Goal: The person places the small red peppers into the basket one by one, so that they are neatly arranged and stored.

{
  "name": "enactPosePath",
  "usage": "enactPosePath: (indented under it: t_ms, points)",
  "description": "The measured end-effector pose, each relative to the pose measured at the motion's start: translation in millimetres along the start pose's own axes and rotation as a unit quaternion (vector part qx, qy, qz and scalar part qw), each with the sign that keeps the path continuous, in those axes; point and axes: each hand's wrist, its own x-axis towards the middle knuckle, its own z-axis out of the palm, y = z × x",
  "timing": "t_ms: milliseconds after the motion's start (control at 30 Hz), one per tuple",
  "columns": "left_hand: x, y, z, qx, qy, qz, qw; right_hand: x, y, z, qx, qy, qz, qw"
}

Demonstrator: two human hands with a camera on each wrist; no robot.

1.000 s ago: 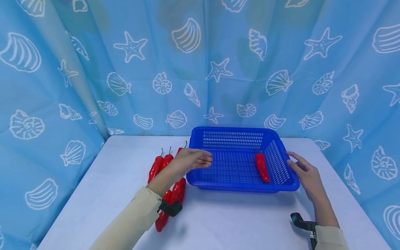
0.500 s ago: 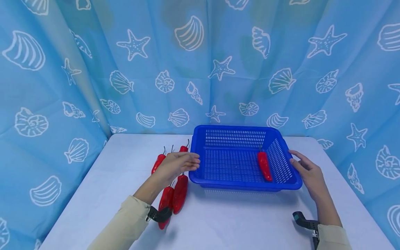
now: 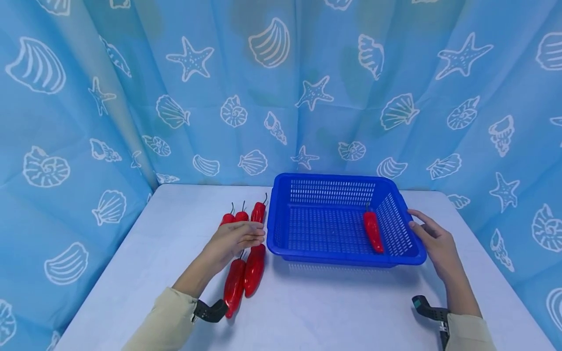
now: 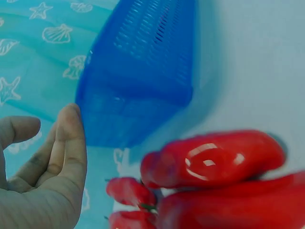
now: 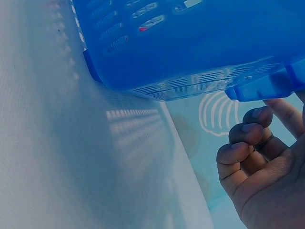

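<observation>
My left hand (image 3: 230, 243) hovers over red chili peppers on the table, its fingers fairly straight and nothing in it. Two peppers lie at the near side, a longer chili pepper (image 3: 234, 285) and a chili pepper (image 3: 254, 270) beside it. Behind the hand show the tops of several more, such as a chili pepper (image 3: 258, 211) with a dark stem. My right hand (image 3: 438, 246) holds the right rim of a blue plastic basket (image 3: 342, 257) between thumb and index finger; the other fingers curl below the rim in the right wrist view. Inside the basket lies one red chili pepper (image 3: 373, 232).
A white table (image 3: 325, 312) carries everything. Behind and at both sides hangs a blue curtain (image 3: 210, 122) with white shell and starfish prints. The basket's left wall stands close to the peppers.
My left hand has drawn back leftward from over the basket's left rim to above the peppers. My right hand stays at the basket's rim. The head view has shifted slightly.
</observation>
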Motion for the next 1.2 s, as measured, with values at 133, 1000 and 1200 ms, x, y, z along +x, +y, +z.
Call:
enactPosePath:
  t_ms: [133,1000,1200]
  points:
    - [-5.7,-7.3,-9.0,0.002,0.017,-0.002,0.9999,0.9,-2,0,0.0,0.002,-0.002,1.0]
    - [-35.7,-37.0,-44.8,0.069,0.127,-0.049,0.9883,1.1,0,-2,0.012,-0.003,0.006,0.9999]
    - [-41.8,-46.3,-54.1,0.091,0.119,-0.077,0.9858,1.3,1,0,0.016,-0.007,0.006,0.9998]
